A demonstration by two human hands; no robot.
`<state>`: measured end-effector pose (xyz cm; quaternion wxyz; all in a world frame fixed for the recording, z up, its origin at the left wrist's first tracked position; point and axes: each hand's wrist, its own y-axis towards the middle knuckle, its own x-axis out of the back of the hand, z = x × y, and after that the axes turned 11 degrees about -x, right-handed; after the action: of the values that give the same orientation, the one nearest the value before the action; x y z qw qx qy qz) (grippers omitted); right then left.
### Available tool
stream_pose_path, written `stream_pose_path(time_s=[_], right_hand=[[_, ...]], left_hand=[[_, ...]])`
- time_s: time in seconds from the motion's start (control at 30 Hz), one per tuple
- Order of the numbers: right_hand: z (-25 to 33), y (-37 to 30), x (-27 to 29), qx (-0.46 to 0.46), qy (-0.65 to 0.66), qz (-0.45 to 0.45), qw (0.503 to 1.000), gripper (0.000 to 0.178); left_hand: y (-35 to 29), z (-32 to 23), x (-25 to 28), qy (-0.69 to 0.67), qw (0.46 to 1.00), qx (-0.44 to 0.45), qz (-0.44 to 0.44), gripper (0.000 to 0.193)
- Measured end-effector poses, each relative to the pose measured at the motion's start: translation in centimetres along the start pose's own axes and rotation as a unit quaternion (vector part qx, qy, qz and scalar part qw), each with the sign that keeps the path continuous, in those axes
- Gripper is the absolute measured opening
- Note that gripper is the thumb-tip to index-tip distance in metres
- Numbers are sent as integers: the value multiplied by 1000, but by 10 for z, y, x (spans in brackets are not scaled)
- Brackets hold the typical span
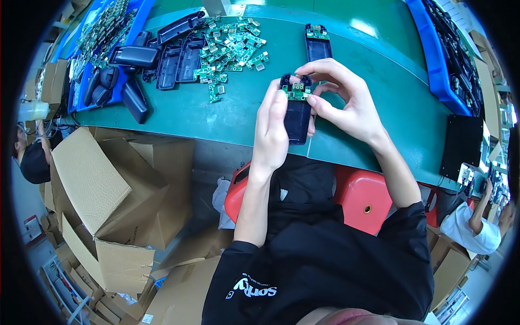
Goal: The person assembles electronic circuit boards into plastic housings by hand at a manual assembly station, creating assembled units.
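Note:
Just above the table's near edge, my left hand (272, 127) is closed round the left side of a dark plastic casing half (297, 125). A small green circuit board (298, 93) with a digit display sits across the top end of this casing. My right hand (346, 100) curls around the upper right side, thumb and fingers at the board and casing edge. Beyond my hands lies another dark casing half (318, 50) with a green board at its top. To the left is a loose pile of green circuit boards (235, 46).
Dark casing halves (179, 64) lie beside the pile. A blue bin (142, 24) of boards stands at far left, another blue bin (433, 59) of dark parts at right. Open cardboard boxes (108, 189) stand below the green table (206, 122); a red stool (364, 200) is near me. Other people work at both sides.

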<state>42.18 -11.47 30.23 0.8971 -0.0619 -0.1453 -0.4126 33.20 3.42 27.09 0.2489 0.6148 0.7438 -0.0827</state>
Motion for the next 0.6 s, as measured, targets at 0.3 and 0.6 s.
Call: stream_pose_path(time_s=[0.3,0.6], right_hand=[[4,0,3,15,-22,10,1000,38],[7,-1,3,27,-68,-31,997,29]], left_hand=[[2,2,-3,63,998,-16,-6,35],[-2,7,-4,125,991,-30,25,35]])
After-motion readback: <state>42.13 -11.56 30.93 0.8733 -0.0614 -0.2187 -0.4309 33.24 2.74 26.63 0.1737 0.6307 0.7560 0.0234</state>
